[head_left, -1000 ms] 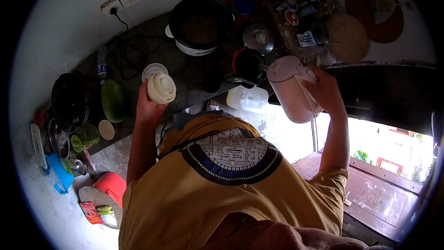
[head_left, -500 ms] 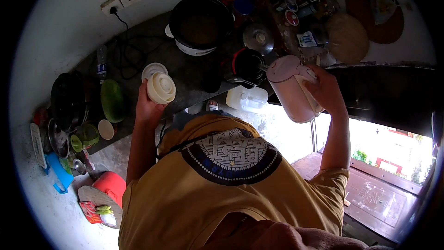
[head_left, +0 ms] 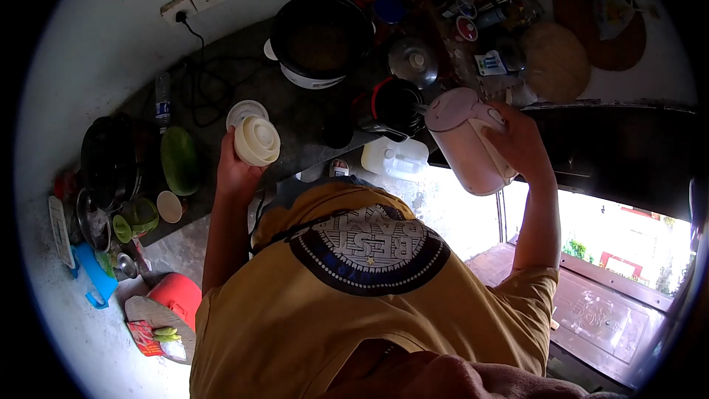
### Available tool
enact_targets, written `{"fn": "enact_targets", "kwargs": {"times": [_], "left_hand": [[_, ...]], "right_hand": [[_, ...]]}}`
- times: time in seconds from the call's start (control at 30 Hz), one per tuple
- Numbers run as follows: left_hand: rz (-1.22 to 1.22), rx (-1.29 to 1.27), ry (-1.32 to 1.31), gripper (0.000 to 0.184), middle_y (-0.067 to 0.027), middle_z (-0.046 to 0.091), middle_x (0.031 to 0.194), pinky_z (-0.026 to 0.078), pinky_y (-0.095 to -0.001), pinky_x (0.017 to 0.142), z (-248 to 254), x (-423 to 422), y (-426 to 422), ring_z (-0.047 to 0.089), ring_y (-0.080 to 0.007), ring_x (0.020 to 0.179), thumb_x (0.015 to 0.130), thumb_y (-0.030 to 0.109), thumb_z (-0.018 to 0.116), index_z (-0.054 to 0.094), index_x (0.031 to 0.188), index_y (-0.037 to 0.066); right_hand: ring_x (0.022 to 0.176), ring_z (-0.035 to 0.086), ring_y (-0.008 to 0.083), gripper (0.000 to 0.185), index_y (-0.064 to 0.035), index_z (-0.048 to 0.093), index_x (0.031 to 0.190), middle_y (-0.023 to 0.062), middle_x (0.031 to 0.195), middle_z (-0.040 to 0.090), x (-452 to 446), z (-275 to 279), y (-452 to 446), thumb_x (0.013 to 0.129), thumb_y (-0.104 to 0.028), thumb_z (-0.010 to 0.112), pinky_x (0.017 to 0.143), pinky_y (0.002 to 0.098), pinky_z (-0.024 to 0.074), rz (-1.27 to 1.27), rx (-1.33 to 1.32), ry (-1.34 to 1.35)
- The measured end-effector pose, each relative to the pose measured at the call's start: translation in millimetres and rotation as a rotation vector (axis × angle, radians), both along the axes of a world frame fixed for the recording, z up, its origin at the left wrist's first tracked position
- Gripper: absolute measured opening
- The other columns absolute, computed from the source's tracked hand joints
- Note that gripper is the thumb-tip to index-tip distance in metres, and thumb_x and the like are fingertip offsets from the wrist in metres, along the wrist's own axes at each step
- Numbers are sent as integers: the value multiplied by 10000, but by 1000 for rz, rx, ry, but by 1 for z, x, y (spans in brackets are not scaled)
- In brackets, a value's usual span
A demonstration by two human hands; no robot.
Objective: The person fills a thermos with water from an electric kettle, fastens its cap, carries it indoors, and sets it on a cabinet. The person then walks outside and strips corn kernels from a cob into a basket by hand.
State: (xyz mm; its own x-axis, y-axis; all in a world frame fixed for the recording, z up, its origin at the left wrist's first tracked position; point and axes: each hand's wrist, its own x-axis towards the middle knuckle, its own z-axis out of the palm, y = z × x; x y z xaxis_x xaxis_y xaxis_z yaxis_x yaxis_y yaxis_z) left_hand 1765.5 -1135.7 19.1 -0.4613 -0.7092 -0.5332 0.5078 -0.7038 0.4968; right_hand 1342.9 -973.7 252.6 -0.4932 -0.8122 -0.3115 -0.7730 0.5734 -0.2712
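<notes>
Pink kettle, tipped in mid-air just beside a black, red-rimmed container, has barely shifted over the past second on my remote feed, so the thin stream seemingly leaving its spout suggests steady pouring. Its long axis slants from the base near the wearer up to the spout, which points left at the container. Right hand wraps its handle; left hand curls around a cream lid-like piece near the dark counter.

Kettle right, bottle left, cooker between (behind)
</notes>
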Motion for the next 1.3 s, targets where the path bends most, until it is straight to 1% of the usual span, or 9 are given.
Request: {"fn": "enact_targets", "kwargs": {"times": [0.03,0.23,0.33,0.43,0.67,0.77,1.07,1.3], "left_hand": [[-10,0,2,512,-100,518,1463,442,-495,1091,-3,1,0,527,-288,1335,1110,466,318,457,1469,128],[-7,0,45,527,-100,525,1460,444,-488,1090,-6,1,-1,532,-282,1330,1107,479,313,467,1465,125],[5,46,51,534,-98,533,1453,444,-484,1091,-3,-1,-2,536,-279,1327,1105,486,312,476,1460,124],[14,23,69,526,-107,598,1363,492,-434,1044,4,-3,0,598,-260,1249,1111,464,320,500,1416,75],[20,33,60,527,-106,604,1359,486,-438,1050,3,-3,0,600,-259,1246,1109,463,325,509,1410,72],[30,53,70,526,-107,603,1360,486,-439,1051,5,-3,1,599,-260,1248,1109,462,329,508,1411,71],[37,68,97,514,-109,607,1353,493,-434,1043,2,-2,-1,601,-259,1248,1111,451,328,510,1404,71],[27,60,87,512,-101,609,1353,498,-429,1040,-3,-2,-1,606,-257,1245,1113,450,310,512,1405,81]], "right_hand": [[1118,697,361,469,-57,628,1351,203,1255,696,1,2,-1,893,-91,724,1006,442,543,3,-2,-11],[1112,697,368,466,-55,629,1349,212,1239,700,0,2,-2,894,-104,711,998,436,543,19,8,9],[1107,698,373,469,-54,629,1347,214,1227,704,1,3,-4,889,-113,711,1002,435,540,27,13,13],[1098,700,376,470,-55,631,1345,215,1214,709,1,4,-6,887,-120,710,1005,438,538,32,19,27],[1093,699,378,465,-54,634,1337,211,1220,708,3,5,-9,881,-111,701,997,434,538,45,27,48],[1091,699,377,470,-52,635,1334,210,1214,709,3,6,-10,871,-100,705,991,428,539,17,13,9],[1078,704,372,460,-46,639,1321,218,1188,713,3,8,-12,869,-102,703,977,429,544,53,-2,6],[1074,704,377,471,-48,638,1328,222,1181,716,7,10,-16,867,-120,707,965,433,545,74,31,79]]}}
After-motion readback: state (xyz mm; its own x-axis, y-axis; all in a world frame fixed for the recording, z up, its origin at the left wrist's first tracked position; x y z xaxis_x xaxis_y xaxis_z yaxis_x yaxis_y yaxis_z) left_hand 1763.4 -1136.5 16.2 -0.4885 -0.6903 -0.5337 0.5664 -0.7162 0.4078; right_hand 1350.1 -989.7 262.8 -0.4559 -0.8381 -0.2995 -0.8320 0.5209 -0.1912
